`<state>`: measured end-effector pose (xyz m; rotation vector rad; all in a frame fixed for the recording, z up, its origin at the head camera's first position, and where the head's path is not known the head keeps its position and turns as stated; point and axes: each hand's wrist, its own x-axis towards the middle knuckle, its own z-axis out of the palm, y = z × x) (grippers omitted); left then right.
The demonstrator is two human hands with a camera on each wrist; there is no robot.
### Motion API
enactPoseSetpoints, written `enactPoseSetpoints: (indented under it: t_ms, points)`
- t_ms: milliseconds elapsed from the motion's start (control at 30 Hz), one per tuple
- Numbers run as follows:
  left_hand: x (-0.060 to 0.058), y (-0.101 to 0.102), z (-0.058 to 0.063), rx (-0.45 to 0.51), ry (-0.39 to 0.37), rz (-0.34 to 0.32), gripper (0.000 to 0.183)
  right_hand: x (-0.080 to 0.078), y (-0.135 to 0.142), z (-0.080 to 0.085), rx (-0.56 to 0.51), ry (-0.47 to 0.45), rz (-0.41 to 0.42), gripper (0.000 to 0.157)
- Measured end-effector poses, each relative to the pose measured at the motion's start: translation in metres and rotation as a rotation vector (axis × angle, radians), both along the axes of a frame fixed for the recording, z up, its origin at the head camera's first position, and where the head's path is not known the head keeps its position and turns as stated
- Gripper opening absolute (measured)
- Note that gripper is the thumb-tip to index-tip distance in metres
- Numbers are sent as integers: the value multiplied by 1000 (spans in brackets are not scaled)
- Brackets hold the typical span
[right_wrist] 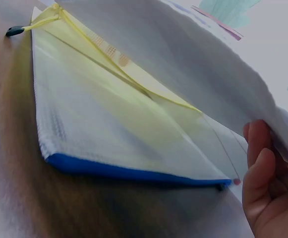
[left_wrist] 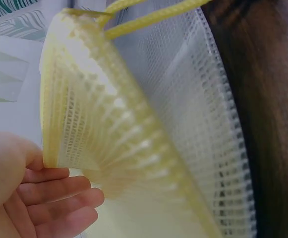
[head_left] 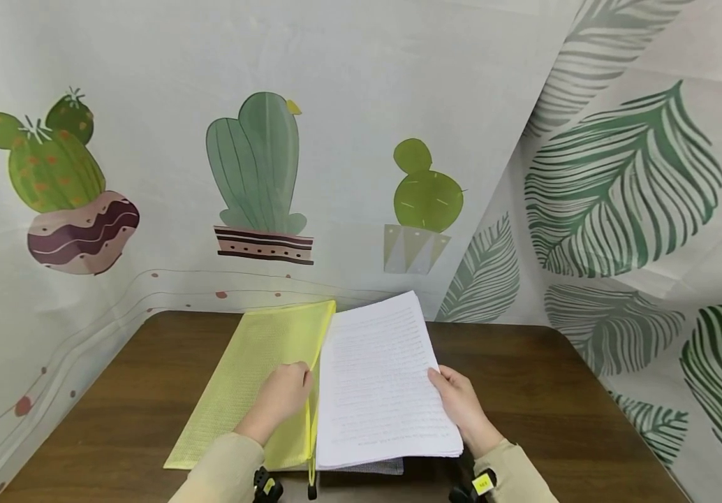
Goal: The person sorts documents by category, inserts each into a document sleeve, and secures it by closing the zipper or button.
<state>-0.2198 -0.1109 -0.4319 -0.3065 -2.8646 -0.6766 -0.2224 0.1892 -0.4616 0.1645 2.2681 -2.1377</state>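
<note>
A yellow mesh zipper pouch (head_left: 241, 391) lies on the left of the table, its opening side facing right. My left hand (head_left: 285, 391) pinches the pouch's edge between thumb and index finger, and in the left wrist view the mesh wall bows up while the other fingers (left_wrist: 67, 206) extend loosely. A stack of white paper (head_left: 380, 377) with faint lines of writing is beside the pouch's edge, tilted up. My right hand (head_left: 464, 409) grips the stack by its right edge, thumb on top. Under the paper lies a whitish mesh pouch (right_wrist: 99, 124) with a blue edge (right_wrist: 134, 172).
The dark wooden table (head_left: 524, 377) stretches out on both sides. A yellow cord with a black pull (head_left: 312, 492) hangs at the pouch's near corner. Behind the table rises a white cloth (head_left: 348, 105) printed with cacti and leaves.
</note>
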Motion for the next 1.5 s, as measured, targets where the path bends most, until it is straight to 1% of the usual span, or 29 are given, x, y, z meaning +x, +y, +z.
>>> enactPoseSetpoints:
  t_ms: [167,300,533,600,767,900,1000,1100,1233,1333,1500]
  points:
    - [0,1,0,-20,-16,11,26,-5,-7,4,-5,24,-43,38]
    - [-1,1,1,-21,-38,16,30,-8,-11,5,-1,59,-53,37]
    - [-4,-2,4,-30,-71,-14,32,-8,-16,5,53,116,-82,32]
    - [-5,-3,6,-24,-80,-21,32,-8,-17,5,69,124,-83,31]
    - [-6,-4,9,-26,-101,-34,33,-8,-17,5,66,118,-91,31]
    - [-7,-2,9,-61,-87,-44,32,-6,-21,8,49,122,-90,33]
    - [-7,1,8,-114,-59,-50,29,-5,-24,10,47,133,-97,33]
    - [-6,4,9,-160,-67,-47,22,-4,-26,13,62,147,-117,33]
    - [-3,7,9,-187,-116,-51,15,-4,-28,14,62,158,-145,32]
    - [1,8,9,-170,-155,-63,15,-5,-30,13,62,171,-147,32]
    - [4,7,10,-134,-208,-82,15,-6,-31,8,92,192,-127,30]
